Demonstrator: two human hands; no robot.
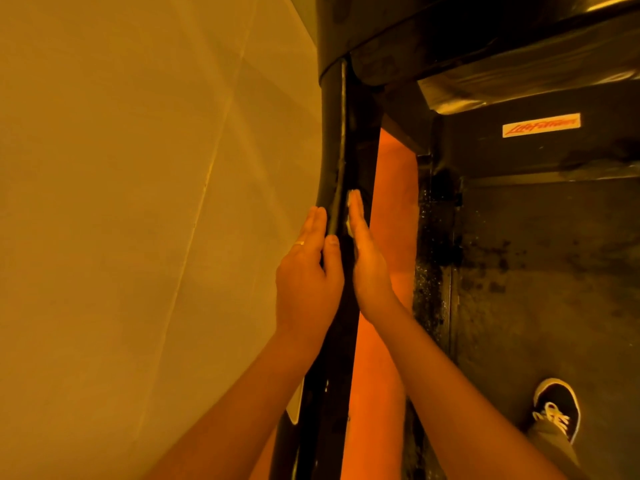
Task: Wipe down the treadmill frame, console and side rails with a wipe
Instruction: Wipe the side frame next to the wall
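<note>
The treadmill's black upright frame post [349, 140] runs from the console down the middle of the view. My left hand [308, 275] lies flat along the post's left side, fingers straight, thumb on its front face. My right hand [367, 258] presses a pale wipe [351, 202] against the post's right side with straight fingers; only the wipe's edge shows past my fingertips. The underside of the console [485, 39] is at the top right. The black belt deck [540, 278] lies at the lower right.
A plain wall [138, 202] fills the left half, close to the post. An orange floor strip [394, 188] shows between the post and the dusty side rail [433, 258]. My shoe [557, 410] stands on the deck. A logo label [540, 125] sits on the motor cover.
</note>
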